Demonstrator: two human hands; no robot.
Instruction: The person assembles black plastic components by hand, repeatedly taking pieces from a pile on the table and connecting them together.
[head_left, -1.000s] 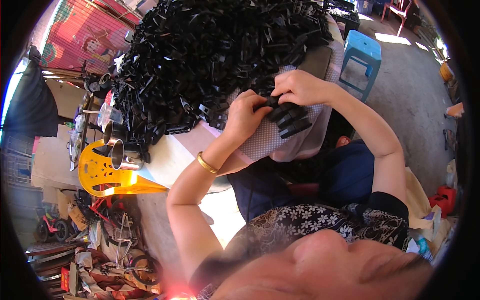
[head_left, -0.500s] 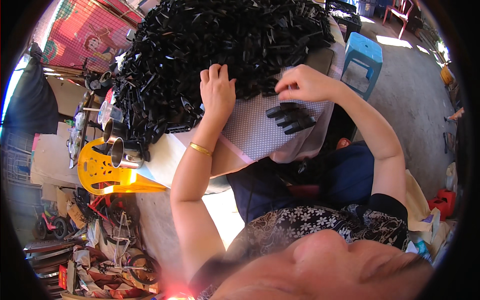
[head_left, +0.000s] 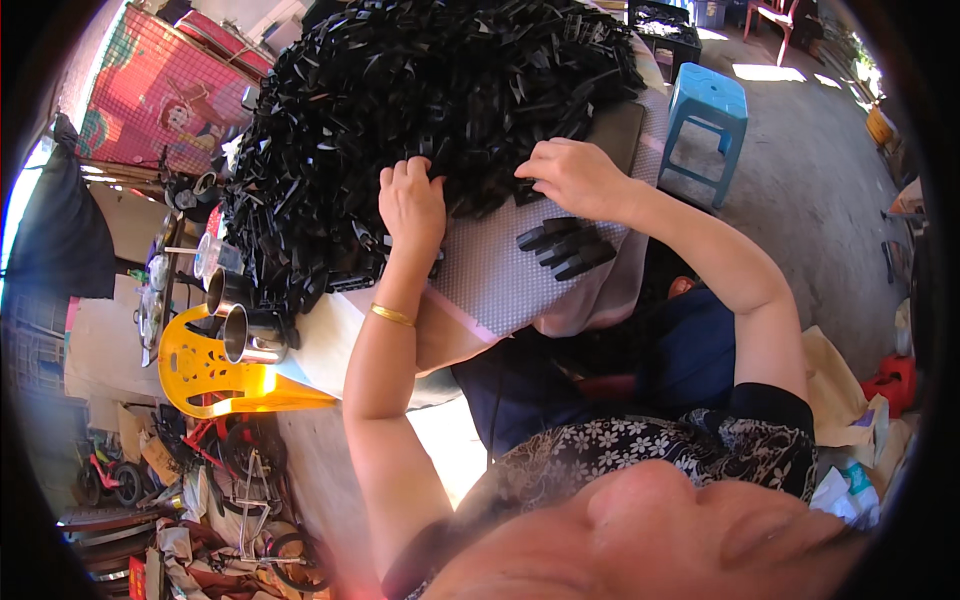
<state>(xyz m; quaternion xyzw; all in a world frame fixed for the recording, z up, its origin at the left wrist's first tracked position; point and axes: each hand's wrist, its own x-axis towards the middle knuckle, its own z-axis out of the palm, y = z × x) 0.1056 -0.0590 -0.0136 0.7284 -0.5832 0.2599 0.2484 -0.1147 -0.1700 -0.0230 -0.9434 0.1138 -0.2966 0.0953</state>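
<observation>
A large heap of small black plastic pieces (head_left: 440, 90) covers most of the table. At the heap's near edge, my left hand (head_left: 412, 205) has its fingers bent and close together over the pieces; the fingertips are partly hidden, and anything in them cannot be made out. To its right, my right hand (head_left: 578, 178) pinches a small black plastic piece between thumb and fingers, just above the heap's edge. Several longer black pieces (head_left: 567, 248) lie side by side on the patterned tablecloth (head_left: 490, 265), close below my right hand.
A flat dark panel (head_left: 617, 132) lies at the table's right edge. Beyond it stands a blue stool (head_left: 708, 100). Metal cups (head_left: 245, 335) and a yellow chair (head_left: 205, 370) are at the left. Bicycles (head_left: 255, 480) and piled goods fill the lower left.
My right hand has moved left and now pinches a piece at the heap's edge. My left hand's fingers have drawn closer together. The whole view has shifted slightly.
</observation>
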